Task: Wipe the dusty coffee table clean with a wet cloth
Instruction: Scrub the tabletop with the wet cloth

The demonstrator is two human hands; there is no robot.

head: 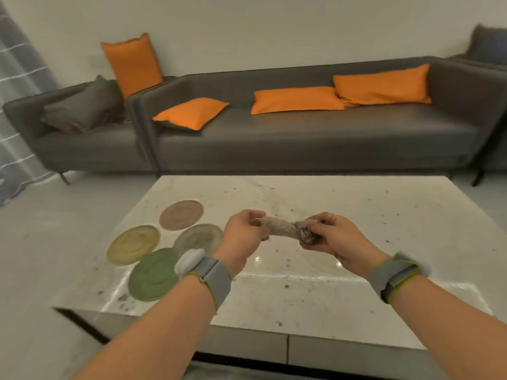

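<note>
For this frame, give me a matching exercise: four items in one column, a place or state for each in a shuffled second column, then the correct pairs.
Items
1. twisted beige cloth
2. round green mat
3. round pink mat
4. white marble coffee table

Places or states
A. farthest of the four mats from the camera
B. speckled with dark specks
C. gripped at both ends by the left hand and right hand
D. nearest the table's front edge

Pairs: 1-C, 2-D, 3-A, 4-B

Warm dim light, soft wide-angle blur
</note>
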